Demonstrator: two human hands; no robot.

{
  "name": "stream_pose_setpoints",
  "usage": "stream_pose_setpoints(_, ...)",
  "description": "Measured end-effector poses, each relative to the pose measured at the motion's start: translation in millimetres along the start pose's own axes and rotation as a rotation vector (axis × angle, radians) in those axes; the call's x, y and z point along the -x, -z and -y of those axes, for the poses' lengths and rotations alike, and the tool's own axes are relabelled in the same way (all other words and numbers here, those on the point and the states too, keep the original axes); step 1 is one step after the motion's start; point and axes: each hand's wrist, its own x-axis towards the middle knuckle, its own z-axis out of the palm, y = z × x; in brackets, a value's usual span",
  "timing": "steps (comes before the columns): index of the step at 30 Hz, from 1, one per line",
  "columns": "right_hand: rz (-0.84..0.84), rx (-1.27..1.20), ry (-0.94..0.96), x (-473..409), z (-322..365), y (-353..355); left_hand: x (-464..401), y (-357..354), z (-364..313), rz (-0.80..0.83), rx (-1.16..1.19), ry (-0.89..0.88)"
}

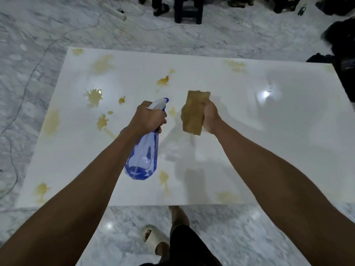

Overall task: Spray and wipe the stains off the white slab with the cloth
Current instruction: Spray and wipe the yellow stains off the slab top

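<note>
A large white slab (259, 135) lies on the floor, spotted with several yellow-brown stains (94, 96), mostly across its left half and along the near edge. My left hand (148, 117) grips the neck of a blue see-through spray bottle (143, 158), held above the slab with its white nozzle pointing away from me. My right hand (210, 118) holds a folded tan cloth (194, 112) up in the air over the slab's middle, a little right of the bottle.
Grey-veined marble floor (38, 45) surrounds the slab. A thin cable (21, 104) runs along the left. At the far edge stand a dark stool (189, 10) and people's feet. Dark bags (343, 47) sit at the right. My own sandalled foot (153, 240) stands near the slab's near edge.
</note>
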Motion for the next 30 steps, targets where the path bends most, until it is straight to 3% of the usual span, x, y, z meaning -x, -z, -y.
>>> stream_pose_setpoints(3, -0.221, 0.375, 0.187, -71.7, 32.8, -28.7, -40.7, 5.7, -8.1, -0.022, 0.026, 0.012)
stream_pose_setpoints(5, -0.305, 0.877, 0.400, -128.7, 52.9, -44.3, -68.4, 11.0, -8.6, -0.041, 0.046, 0.014)
stream_pose_setpoints(7, -0.307, 1.270, 0.446, -177.4, 61.5, -60.1, -90.7, 17.3, -6.7, -0.069, 0.055, -0.001)
stream_pose_setpoints(11, 0.086, 1.615, 0.269, -231.3, 17.1, -82.2, -116.4, 26.8, -0.6, -0.107, 0.049, 0.014)
stream_pose_setpoints(20, 0.082, 1.743, 0.283, -181.2, -54.9, -69.2, -111.4, 39.6, 15.8, -0.076, -0.017, 0.052)
stream_pose_setpoints(25, 0.073, 1.672, 0.356, -101.0, -116.3, -58.3, -65.2, 36.6, 30.2, -0.020, -0.020, 0.076)
stream_pose_setpoints(30, 0.080, 1.670, 0.249, 14.5, -180.8, -58.7, 5.3, 38.9, 53.3, 0.047, -0.017, 0.065)
